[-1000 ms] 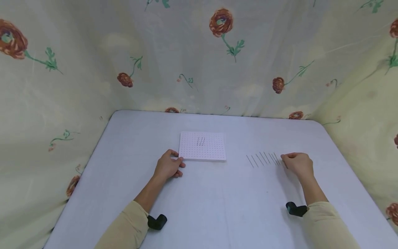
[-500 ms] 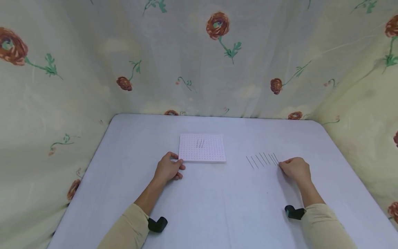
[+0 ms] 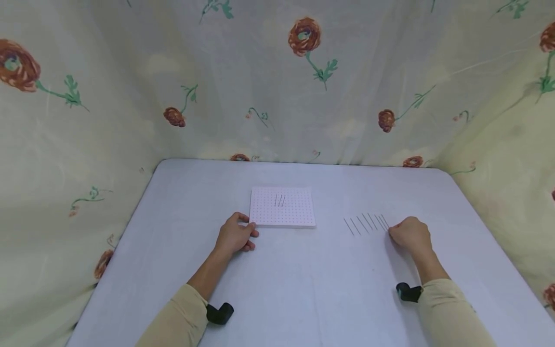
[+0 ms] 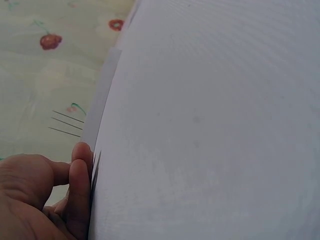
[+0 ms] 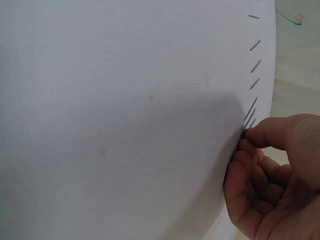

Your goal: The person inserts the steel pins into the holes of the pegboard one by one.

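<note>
Flowered cloth [image 3: 264, 62] is hanging beyond the white table [image 3: 282, 279], the left hand [image 3: 233, 234] is clasping a pegboard [image 3: 299, 209], and the right hand [image 3: 411, 234] is bunching beside the rightmost rods [image 3: 383, 221], its grip unclear.

This looks like a curtained-off tabletop booth, closer to a makeshift recording set than a furnished room; floral-printed drapes [image 3: 243, 62] hang behind and along both sides of a white table [image 3: 282, 289] with rounded far corners, closing it in; a black wrist camera [image 3: 219, 313] shows at each sleeve; what building lies beyond the fabric cannot be told.
</note>
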A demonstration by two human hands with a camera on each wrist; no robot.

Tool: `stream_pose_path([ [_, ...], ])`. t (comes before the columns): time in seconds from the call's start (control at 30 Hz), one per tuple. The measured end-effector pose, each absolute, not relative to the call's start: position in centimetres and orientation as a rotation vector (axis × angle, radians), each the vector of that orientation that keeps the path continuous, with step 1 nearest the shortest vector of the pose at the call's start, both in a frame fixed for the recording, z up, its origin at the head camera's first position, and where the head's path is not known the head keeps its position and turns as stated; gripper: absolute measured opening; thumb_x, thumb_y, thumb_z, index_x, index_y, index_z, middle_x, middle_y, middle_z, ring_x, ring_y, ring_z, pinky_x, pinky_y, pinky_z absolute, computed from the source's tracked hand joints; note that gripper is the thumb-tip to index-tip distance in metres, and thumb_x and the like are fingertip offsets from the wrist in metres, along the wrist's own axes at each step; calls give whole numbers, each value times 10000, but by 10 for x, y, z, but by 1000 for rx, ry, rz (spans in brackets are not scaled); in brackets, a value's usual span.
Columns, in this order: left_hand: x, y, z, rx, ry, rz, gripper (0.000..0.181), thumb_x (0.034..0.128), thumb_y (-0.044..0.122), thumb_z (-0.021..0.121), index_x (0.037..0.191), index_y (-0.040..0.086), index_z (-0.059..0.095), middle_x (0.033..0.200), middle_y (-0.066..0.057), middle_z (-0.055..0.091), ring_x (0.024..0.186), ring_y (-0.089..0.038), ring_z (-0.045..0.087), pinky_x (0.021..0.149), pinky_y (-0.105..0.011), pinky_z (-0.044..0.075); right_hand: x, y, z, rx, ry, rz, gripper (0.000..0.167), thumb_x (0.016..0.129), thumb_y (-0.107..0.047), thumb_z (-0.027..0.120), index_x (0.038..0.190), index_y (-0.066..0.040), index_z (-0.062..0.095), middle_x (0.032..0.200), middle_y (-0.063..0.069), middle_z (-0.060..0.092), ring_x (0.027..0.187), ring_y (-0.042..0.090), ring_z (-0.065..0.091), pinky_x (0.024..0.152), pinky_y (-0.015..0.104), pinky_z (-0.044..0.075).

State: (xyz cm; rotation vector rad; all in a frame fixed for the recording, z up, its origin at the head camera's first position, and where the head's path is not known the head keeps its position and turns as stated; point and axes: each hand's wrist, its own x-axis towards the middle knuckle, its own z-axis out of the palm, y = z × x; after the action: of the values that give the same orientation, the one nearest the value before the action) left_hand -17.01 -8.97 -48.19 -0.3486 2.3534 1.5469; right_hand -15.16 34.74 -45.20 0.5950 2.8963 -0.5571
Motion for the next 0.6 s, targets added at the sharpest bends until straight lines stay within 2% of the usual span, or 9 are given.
stream_pose_path([
  [0.23,-169,-91,-484,-343,2357,1554,302,1030,214,585,1291,83,508,850,-48,762,503,-140,654,483,-220,536,-159,347,-454,544,2845,-504,475,906,-210,579,1128,208,618,1102,387,652,842,388,623,735,495,539],
  [0.6,-171,-91,-485,-330,2362,1554,302,1031,214,582,1290,76,509,849,-45,763,502,-135,656,487,-223,540,-166,357,-455,343,2858,-423,480,874,-244,596,1057,196,655,1037,370,677,805,384,616,740,509,528],
])
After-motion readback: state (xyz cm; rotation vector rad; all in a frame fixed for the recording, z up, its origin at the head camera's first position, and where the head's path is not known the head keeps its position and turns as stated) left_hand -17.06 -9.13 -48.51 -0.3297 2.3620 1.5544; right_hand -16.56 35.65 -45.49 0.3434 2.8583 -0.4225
